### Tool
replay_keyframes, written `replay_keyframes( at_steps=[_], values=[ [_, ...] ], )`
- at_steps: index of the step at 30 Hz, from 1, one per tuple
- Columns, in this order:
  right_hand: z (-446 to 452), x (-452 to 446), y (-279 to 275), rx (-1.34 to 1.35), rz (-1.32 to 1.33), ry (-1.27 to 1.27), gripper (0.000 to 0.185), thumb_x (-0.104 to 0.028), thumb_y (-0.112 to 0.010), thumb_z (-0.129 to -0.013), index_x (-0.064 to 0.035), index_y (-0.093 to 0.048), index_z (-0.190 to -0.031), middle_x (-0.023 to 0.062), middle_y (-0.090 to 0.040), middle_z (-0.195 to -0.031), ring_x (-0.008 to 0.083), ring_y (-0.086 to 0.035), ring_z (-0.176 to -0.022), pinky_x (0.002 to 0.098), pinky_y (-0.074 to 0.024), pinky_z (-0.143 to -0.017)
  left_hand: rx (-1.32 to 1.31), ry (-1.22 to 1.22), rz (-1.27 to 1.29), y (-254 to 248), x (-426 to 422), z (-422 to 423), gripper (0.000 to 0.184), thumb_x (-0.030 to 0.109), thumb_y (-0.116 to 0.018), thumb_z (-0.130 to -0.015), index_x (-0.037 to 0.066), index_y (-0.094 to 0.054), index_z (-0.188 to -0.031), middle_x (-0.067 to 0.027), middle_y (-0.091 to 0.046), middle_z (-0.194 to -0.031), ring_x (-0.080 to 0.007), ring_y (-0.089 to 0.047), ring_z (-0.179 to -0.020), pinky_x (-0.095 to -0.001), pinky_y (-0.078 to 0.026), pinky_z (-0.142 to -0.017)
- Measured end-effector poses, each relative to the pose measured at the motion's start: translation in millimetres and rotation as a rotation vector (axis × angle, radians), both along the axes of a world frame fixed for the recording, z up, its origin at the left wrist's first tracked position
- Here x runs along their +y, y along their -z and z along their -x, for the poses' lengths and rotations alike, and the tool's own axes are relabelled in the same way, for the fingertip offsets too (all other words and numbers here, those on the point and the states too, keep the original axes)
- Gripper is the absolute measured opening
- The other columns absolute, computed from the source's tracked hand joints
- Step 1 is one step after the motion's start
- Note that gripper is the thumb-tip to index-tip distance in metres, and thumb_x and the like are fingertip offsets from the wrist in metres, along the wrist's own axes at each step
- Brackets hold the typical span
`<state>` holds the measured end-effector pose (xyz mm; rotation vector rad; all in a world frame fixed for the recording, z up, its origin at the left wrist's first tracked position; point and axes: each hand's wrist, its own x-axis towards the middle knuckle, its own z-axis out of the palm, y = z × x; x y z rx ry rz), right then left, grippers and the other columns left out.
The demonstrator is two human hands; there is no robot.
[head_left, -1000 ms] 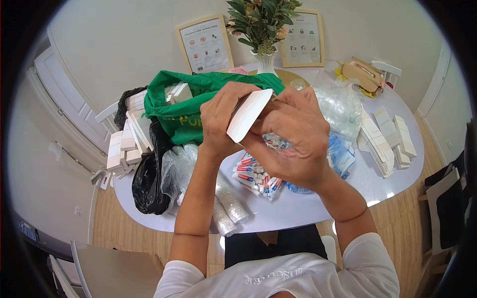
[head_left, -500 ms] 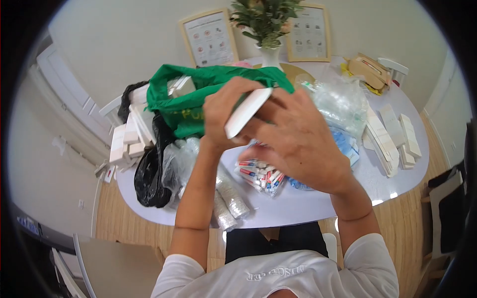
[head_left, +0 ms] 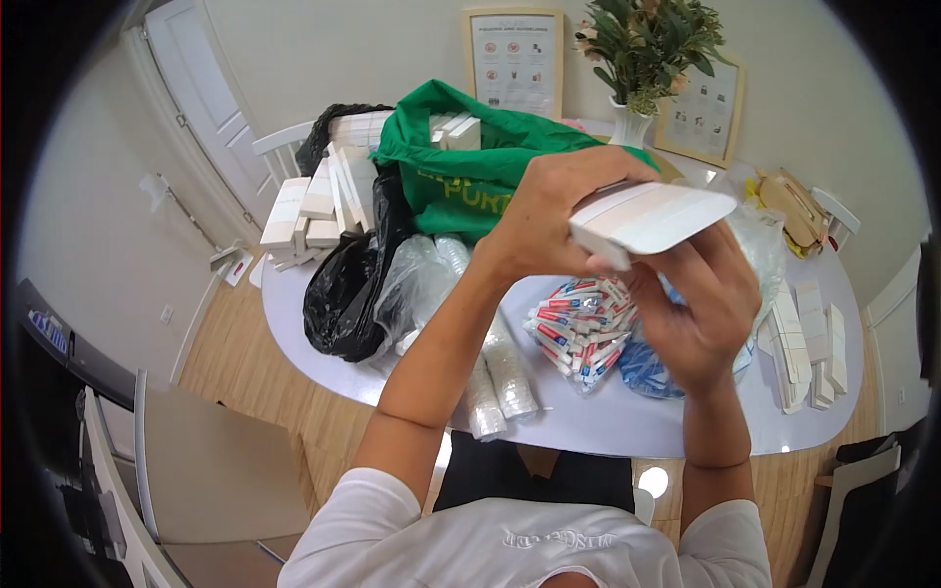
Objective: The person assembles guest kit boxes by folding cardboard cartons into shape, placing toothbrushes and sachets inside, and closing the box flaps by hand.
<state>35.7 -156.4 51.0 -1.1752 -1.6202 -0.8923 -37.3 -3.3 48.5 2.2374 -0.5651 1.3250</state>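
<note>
A slim white and cream carton (head_left: 637,218) is held up over the middle of the table, tilted, with one rounded flap sticking out at its right end. My left hand (head_left: 551,211) wraps round its left side, fingers over the top edge. Beneath the flap end is my right hand (head_left: 698,309), its fingers bent against the carton and partly hidden by it. Below the hands lies a clear bag of small toothpaste tubes (head_left: 580,328). Blue packets (head_left: 647,372) sit beside it, partly behind my right wrist.
A green bag (head_left: 446,191) with cartons inside stands behind my left arm. Black plastic bag (head_left: 343,309), stacked cartons (head_left: 286,218) and plastic-wrapped rolls (head_left: 505,367) lie left. Flat cartons (head_left: 787,338) lie right. A flower vase (head_left: 630,125) and framed sign (head_left: 515,64) stand at the back.
My head view has shifted, so the table sits differently in the frame. The carton has turned from edge-on to showing its broad face and flap, and my right hand has moved beneath it.
</note>
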Motion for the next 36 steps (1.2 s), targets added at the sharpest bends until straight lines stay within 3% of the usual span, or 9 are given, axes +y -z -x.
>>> replay_keyframes(
  at_steps=[5,9,11,15,18,20,25,29,36],
  values=[
    [5,-14,-7,-0.150,-0.062,-0.117,0.028,-0.009,-0.075,-0.063,-0.0052,-0.069,-0.089,0.0113,-0.063,-0.085,0.0253,-0.060,-0.070,0.0281,-0.0484,-0.055,0.008,0.054,0.020,-1,-4,0,0.048,0.024,-0.074,-0.054,0.001,-0.062,-0.094,-0.0137,-0.064,-0.087,-0.0298,-0.061,-0.077,-0.0326,-0.049,-0.071],
    [-1,-24,-10,0.288,-0.230,-0.314,0.018,-0.017,-0.054,-0.087,-0.0040,-0.060,-0.097,0.0110,-0.059,-0.085,0.0145,-0.051,-0.061,0.0201,-0.0427,-0.054,-0.221,-0.110,0.081,-5,-4,2,0.036,0.014,-0.071,-0.061,0.000,-0.062,-0.093,-0.0132,-0.064,-0.082,-0.0258,-0.062,-0.071,-0.0286,-0.048,-0.067],
    [-12,-10,-11,0.714,-0.398,-0.474,0.023,-0.018,-0.043,-0.097,0.0000,-0.052,-0.109,0.0103,-0.057,-0.083,0.0087,-0.043,-0.055,0.0172,-0.0353,-0.048,-0.241,0.000,0.534,-4,-8,5,0.029,0.012,-0.069,-0.064,0.000,-0.061,-0.090,-0.0124,-0.063,-0.078,-0.0246,-0.061,-0.067,-0.0283,-0.048,-0.063],
    [-22,73,-7,1.065,0.134,-0.634,0.023,-0.015,-0.054,-0.092,-0.0002,-0.054,-0.109,0.0014,-0.056,-0.079,0.0049,-0.043,-0.059,0.0181,-0.0345,-0.051,-0.445,-0.357,0.413,-26,0,41,0.024,0.011,-0.067,-0.066,0.001,-0.059,-0.086,-0.0146,-0.063,-0.076,-0.0322,-0.062,-0.068,-0.0328,-0.048,-0.059],
    [27,137,6,1.136,0.387,-0.706,0.025,-0.015,-0.058,-0.088,-0.0036,-0.056,-0.111,0.0028,-0.058,-0.088,0.0108,-0.056,-0.080,0.0197,-0.0428,-0.073,-0.453,-0.531,0.287,-31,2,63,0.030,0.010,-0.067,-0.060,0.002,-0.055,-0.086,-0.0163,-0.059,-0.078,-0.0343,-0.061,-0.075,-0.0409,-0.049,-0.063],
    [38,196,31,0.926,1.006,-0.851,0.030,-0.008,-0.056,-0.088,0.0006,-0.056,-0.116,0.0066,-0.060,-0.103,0.0148,-0.059,-0.092,0.0280,-0.0474,-0.083,-0.467,-0.603,0.250,-32,2,74,0.030,0.009,-0.067,-0.059,0.002,-0.053,-0.085,-0.0163,-0.058,-0.078,-0.0342,-0.060,-0.074,-0.0419,-0.049,-0.063],
    [122,308,89,-0.179,1.333,-0.695,0.025,0.003,-0.058,-0.073,0.0012,-0.066,-0.097,0.0144,-0.068,-0.094,0.0220,-0.064,-0.087,0.0306,-0.0483,-0.082,-0.450,-0.713,0.291,-35,7,93,0.032,0.007,-0.068,-0.056,-0.001,-0.048,-0.080,-0.0162,-0.055,-0.075,-0.0322,-0.059,-0.070,-0.0410,-0.049,-0.058],
    [179,321,124,-0.552,1.087,-0.253,0.014,-0.003,-0.055,-0.069,0.0037,-0.064,-0.078,0.0225,-0.064,-0.086,0.0369,-0.063,-0.083,0.0387,-0.0521,-0.073,-0.478,-0.730,0.360,-37,15,109,0.030,0.011,-0.067,-0.060,0.001,-0.055,-0.085,-0.0164,-0.059,-0.075,-0.0354,-0.060,-0.069,-0.0399,-0.048,-0.062],
    [212,341,151,-0.560,0.808,-0.098,0.019,-0.008,-0.051,-0.078,0.0009,-0.067,-0.076,0.0208,-0.064,-0.082,0.0312,-0.067,-0.070,0.0411,-0.0538,-0.057,-0.490,-0.631,0.392,-37,17,120,0.031,0.006,-0.067,-0.056,-0.001,-0.046,-0.078,-0.0163,-0.053,-0.073,-0.0317,-0.058,-0.067,-0.0400,-0.048,-0.057]
  ],
)
